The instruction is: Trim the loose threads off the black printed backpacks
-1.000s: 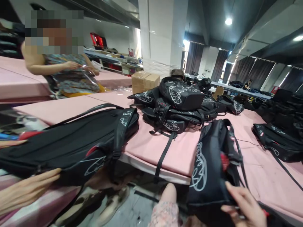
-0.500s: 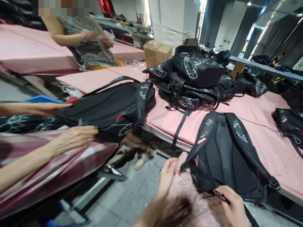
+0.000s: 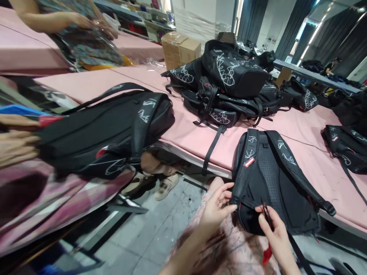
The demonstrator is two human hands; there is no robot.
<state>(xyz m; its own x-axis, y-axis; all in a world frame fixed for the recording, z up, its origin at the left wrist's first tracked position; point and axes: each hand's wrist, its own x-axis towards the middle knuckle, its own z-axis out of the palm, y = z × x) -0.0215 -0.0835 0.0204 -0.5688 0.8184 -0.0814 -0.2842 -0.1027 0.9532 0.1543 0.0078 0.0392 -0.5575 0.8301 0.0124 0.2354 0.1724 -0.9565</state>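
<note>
A black backpack (image 3: 275, 179) with white scribble print lies strap side up on the pink table (image 3: 200, 133), its lower end hanging over the near edge above my lap. My left hand (image 3: 218, 204) pinches the bottom left corner of this backpack at the base of a shoulder strap. My right hand (image 3: 272, 225) is closed on a small dark tool, likely snips, with a red bit hanging below, pressed against the backpack's bottom edge.
A pile of matching black backpacks (image 3: 229, 84) and a cardboard box (image 3: 179, 49) sit further back. At left, another person's hands (image 3: 17, 147) hold a black backpack (image 3: 106, 126). A third person (image 3: 74, 26) works at the far table. More bags (image 3: 346, 147) lie at right.
My left hand has moved from my lap up to the backpack's bottom corner and gripped it. My right hand has raised the tool to the bottom edge. The view tilted down.
</note>
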